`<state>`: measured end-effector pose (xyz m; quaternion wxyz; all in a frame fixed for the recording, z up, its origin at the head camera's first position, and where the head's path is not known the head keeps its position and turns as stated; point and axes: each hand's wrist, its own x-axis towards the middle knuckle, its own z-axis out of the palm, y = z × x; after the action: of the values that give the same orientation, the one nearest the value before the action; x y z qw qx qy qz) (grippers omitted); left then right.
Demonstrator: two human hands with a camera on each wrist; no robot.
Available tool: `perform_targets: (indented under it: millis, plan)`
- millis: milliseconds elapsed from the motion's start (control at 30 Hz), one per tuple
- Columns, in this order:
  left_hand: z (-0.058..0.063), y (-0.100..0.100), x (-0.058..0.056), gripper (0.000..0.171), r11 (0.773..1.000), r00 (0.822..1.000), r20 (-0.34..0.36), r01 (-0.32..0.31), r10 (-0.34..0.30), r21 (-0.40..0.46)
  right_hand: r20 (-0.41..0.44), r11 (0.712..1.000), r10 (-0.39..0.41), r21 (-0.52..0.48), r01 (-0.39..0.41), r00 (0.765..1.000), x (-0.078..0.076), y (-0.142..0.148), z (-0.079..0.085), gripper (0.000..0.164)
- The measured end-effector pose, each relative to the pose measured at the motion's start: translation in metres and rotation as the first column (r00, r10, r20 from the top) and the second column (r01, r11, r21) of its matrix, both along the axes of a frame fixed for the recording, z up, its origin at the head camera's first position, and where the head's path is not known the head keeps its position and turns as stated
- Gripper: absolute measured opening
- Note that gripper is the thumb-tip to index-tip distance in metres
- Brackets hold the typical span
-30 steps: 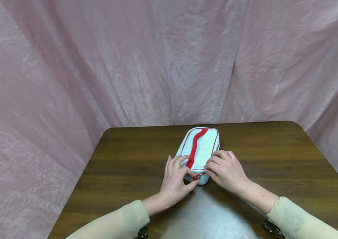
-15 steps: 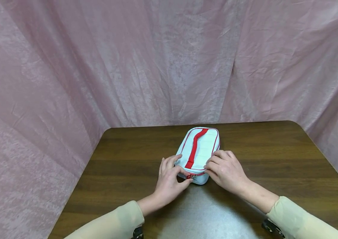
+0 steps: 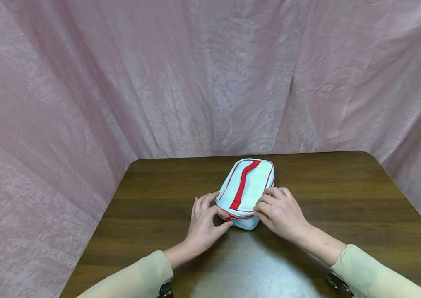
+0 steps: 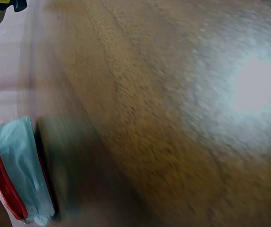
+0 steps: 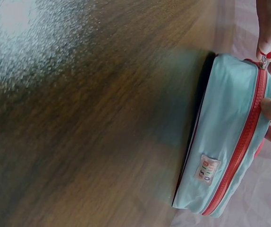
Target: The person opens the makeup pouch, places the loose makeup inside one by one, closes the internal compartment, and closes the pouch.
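Observation:
A pale white-blue zippered pouch (image 3: 253, 182) with a red strap (image 3: 242, 182) along its top lies on the table. My left hand (image 3: 203, 227) pinches the red zipper pull (image 3: 227, 219) at the near left corner, thumb and forefinger together, other fingers spread beside the pouch. My right hand (image 3: 282, 211) grips the near right edge, its thumb against the side by the zipper. The right wrist view shows the red zipper (image 5: 243, 142) with its teeth joined along that side, and a small printed label (image 5: 207, 169). In the left wrist view a wider red band (image 4: 8, 189) runs along the pouch.
A brown wood-grain table (image 3: 165, 186) carries the pouch, with a bright light reflection (image 3: 258, 269) near the front. Pink velvety curtain (image 3: 210, 82) hangs behind the table and at its sides. Dark devices (image 3: 338, 284) are strapped at both wrists.
My left hand has moved left with the zipper pull, from the middle of the pouch's near end to its left corner. My right hand has stayed in place.

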<state>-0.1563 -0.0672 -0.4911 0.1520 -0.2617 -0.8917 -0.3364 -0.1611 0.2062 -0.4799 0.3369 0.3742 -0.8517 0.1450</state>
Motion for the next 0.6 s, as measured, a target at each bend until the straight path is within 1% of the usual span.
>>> perform_targets:
  millis: [133, 233, 300, 500, 600]
  plan:
    - [0.0, -0.005, -0.002, 0.025, 1.0, 1.0, 0.007, -0.005, 0.005, 0.021, 0.001, 1.0, -0.008, 0.005, 0.008, 1.0, 0.0, 0.0, 0.0, 0.012]
    - [-0.001, -0.008, -0.003, 0.024, 1.0, 1.0, 0.02, -0.01, 0.01, 0.024, 0.012, 1.0, -0.005, 0.005, 0.005, 1.0, 0.0, 0.0, 0.0, 0.009]
    - [-0.002, -0.009, -0.004, 0.023, 0.999, 0.999, 0.039, -0.019, 0.018, 0.026, 0.019, 1.0, 0.0, 0.006, 0.0, 1.0, 0.0, 0.0, 0.0, 0.006]
    - [-0.002, -0.014, -0.006, 0.02, 0.999, 0.993, 0.114, -0.028, 0.024, 0.029, 0.019, 1.0, 0.006, 0.008, -0.006, 1.0, 0.0, 0.0, 0.001, 0.004]
    - [-0.001, -0.017, -0.007, 0.019, 0.999, 0.992, 0.125, -0.029, 0.024, 0.034, 0.013, 1.0, 0.007, 0.004, -0.007, 1.0, 0.001, 0.0, 0.001, 0.009]
